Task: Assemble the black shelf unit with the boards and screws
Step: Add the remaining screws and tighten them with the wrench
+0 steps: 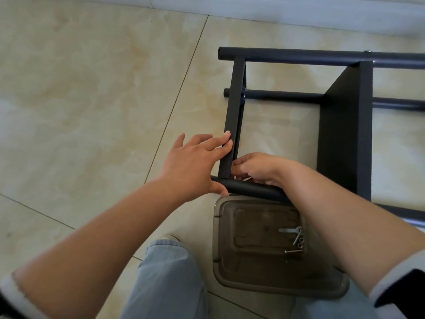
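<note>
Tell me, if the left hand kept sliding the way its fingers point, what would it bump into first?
The left hand points up and right, and its fingers already touch the near black board. Going on, it would press into that board first; the tiled floor lies beyond, though depth is unclear.

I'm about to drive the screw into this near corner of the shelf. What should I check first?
1. End board seated against near tube: ok.
2. Left hand steadying both: ok, fingers on board, thumb on tube.
3. Screw in right hand: cannot tell, fingers curled at joint.
4. Spare screws in tray: ok.
5. Far tube joined: ok.
</note>
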